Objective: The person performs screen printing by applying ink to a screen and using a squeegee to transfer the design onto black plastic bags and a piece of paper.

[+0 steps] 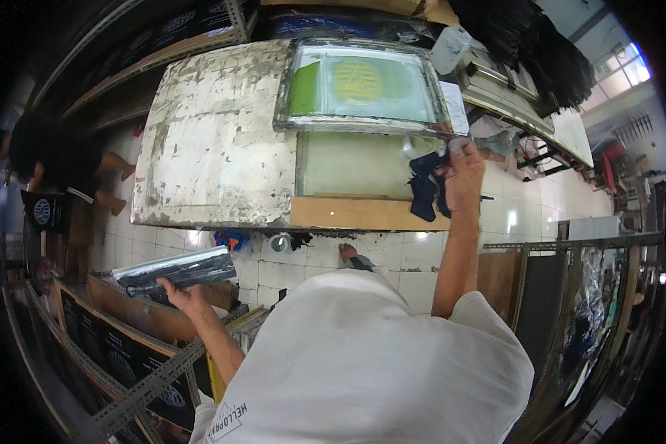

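Out to the left, above an open cardboard box, my left hand point(183, 296) grips a long, flat squeegee point(176, 271) with a silver upper edge and a dark-smeared side. My fingers are partly hidden behind it. My right hand point(462, 166) is closed on a crumpled dark navy rag point(425, 185), which hangs over the table's right front corner. Just beyond that hand lies a framed printing screen point(362, 123), with a yellow round design point(357, 81) and a green band at its left. A pale greenish glass-like panel point(355, 164) sits in front of the screen.
The worn, paint-flecked table point(214, 133) spans the area ahead, with a tan strip point(370, 213) along its front. A white jug point(450, 49) stands at the back right. Metal shelving point(148, 381) flanks my left side. A person point(59, 155) is at far left.
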{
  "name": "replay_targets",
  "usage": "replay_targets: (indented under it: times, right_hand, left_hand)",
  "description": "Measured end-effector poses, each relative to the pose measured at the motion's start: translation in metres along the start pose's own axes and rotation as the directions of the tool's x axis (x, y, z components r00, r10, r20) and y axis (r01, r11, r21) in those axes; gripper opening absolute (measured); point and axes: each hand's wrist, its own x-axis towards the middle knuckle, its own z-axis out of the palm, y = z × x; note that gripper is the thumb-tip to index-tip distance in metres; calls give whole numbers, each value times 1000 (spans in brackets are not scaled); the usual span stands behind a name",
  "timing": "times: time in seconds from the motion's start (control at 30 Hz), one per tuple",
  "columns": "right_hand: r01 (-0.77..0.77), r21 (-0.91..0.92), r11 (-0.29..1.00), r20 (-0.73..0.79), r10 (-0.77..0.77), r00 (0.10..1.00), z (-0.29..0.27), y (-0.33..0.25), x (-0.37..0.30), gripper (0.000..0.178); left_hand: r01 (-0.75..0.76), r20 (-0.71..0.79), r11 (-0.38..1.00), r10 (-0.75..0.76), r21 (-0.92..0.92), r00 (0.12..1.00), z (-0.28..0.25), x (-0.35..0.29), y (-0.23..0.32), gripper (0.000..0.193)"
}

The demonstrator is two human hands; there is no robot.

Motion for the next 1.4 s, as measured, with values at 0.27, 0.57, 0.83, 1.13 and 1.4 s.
replay_targets:
  times: [0.27,0.57,0.83,1.13,1.4]
  right_hand:
    - [214,-881,423,271,78,959,-40,128,-41,38]
    - [311,-822,477,393,81,916,-11,170,-91,24]
    - [-184,-152,971,423,232,876,121,141,-95,20]
    - [-49,-349,936,88,85,992,43,116,-40,20]
    - [319,-909,269,327,-17,945,-33,146,-50,30]
  left_hand:
    - [-42,-61,999,41,-6,997,3,-24,-3,54]
    - [-41,-92,998,36,-53,995,-11,-30,6,49]
    - [28,-53,997,-32,-74,998,-18,-21,13,53]
    - [-8,-25,996,6,-89,1000,-31,-30,18,50]
    - [-34,-123,999,33,-5,992,-34,-19,14,61]
